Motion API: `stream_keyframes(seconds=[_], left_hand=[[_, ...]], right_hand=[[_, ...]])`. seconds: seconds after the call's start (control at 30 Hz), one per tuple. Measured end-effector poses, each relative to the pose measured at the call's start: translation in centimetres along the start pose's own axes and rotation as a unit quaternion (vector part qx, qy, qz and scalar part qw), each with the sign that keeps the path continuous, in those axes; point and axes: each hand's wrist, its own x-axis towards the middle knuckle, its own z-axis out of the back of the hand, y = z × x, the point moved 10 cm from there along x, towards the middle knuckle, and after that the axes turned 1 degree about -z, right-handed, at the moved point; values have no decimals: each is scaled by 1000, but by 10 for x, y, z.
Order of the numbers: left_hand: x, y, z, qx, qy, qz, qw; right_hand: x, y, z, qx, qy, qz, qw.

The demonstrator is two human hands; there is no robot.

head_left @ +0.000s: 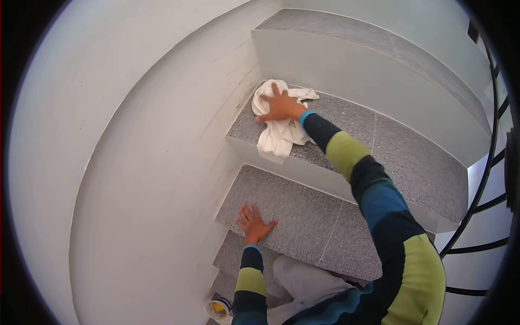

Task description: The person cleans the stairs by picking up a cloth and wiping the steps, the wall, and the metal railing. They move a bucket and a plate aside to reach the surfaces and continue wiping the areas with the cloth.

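My right hand (281, 105) presses down on a crumpled white cloth (276, 146), its fingers spread over the fabric. The cloth lies at the inner end of a speckled grey stair step (346, 116), close to the wall, and one fold hangs over the step's front edge. One step lower, my left hand (255, 225) rests with fingers spread on the grey tread (292, 203), holding nothing. Both sleeves are striped in dark navy, blue and lime green, with light blue cuffs.
A curved white wall (162, 179) with scuff marks runs along the left. On the right is a black metal railing (494, 119). A small bucket (219, 307) with something yellow inside stands on a lower step. Another step (336, 27) rises above.
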Motion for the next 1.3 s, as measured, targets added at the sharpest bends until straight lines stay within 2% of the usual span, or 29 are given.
stream_keyframes(seconds=[0.07, 0.13, 0.17, 0.23, 0.37, 0.4, 0.43, 0.5, 0.53, 0.63, 0.67, 0.7, 0.73, 0.77, 0.8, 0.83, 0.87, 0.93, 1.0, 1.03, 1.13, 1.17, 1.2, 1.23, 1.27, 1.3], left_hand=[[0, 1, -1, 4, 3, 6, 1000], [-1, 1, 1, -2, -10, 1, 1000], [-2, 3, -1, -2, -9, 3, 1000], [-1, 3, 0, -4, -10, 6, 1000], [0, 4, 0, 4, -17, 5, 1000], [1, 4, -2, 2, -12, 6, 1000], [0, 4, -3, 0, -8, 7, 1000], [-2, 4, 1, 0, -2, 9, 1000], [-3, 0, 2, -2, 6, 10, 1000], [2, 7, -7, 0, 11, 15, 1000], [2, 10, -10, -7, 14, 15, 1000], [4, 10, -10, -6, 13, 12, 1000], [5, 9, -10, -3, 13, 9, 1000], [4, 8, -9, -5, 15, 9, 1000], [3, 8, -8, -9, 16, 7, 1000], [3, 7, -6, -13, 15, 5, 1000], [5, 4, -2, -17, 9, 5, 1000], [4, 6, -2, 3, 33, 22, 999], [3, 5, -3, 2, 32, 21, 999], [3, 6, -2, -3, 29, 22, 999], [5, 5, -3, 0, 33, 16, 999], [4, 2, -8, 4, 44, 3, 999], [3, 7, -8, 5, 38, 18, 999], [6, 8, -7, 6, 31, 30, 999], [3, -1, -9, 12, 47, 11, 999], [1, -3, -4, 12, 40, 24, 999]], right_hand=[[18, 1, -9, -33, 17, 1, 999], [51, 9, -22, 31, 128, 51, 990], [54, 12, -26, 33, 130, 52, 990], [62, 14, 24, 4, -141, 49, 989], [71, -13, 14, -23, -212, 2, 977], [74, -18, 5, -25, -171, -10, 985], [71, -21, 6, -26, -170, -10, 985], [62, -33, 4, -89, -97, 16, 991], [44, -46, 13, -101, -113, 26, 988], [-40, -128, 33, -142, -36, 34, 989], [-85, -156, 56, -177, -82, 73, 978], [-121, -199, 67, -208, 38, -28, 977], [-156, -264, 72, -299, 119, -116, 940], [-196, -298, 97, -366, 145, -166, 904], [-226, -299, 124, -425, 141, -166, 879], [-240, -292, 151, -416, 120, -191, 881], [-242, -277, 166, -402, 145, -208, 880], [-224, -215, 184, -345, 99, -129, 924], [-187, -146, 193, -227, -30, -27, 973], [-162, -116, 189, -195, -84, 18, 977], [-73, -44, 145, -113, -183, 160, 963], [-43, -29, 122, -118, -186, 160, 962], [-17, -24, 94, -65, -216, 178, 958], [9, -25, 61, -87, -212, 131, 964], [28, -36, 25, -53, -168, 58, 983], [37, -41, 1, -15, -224, 47, 973]])
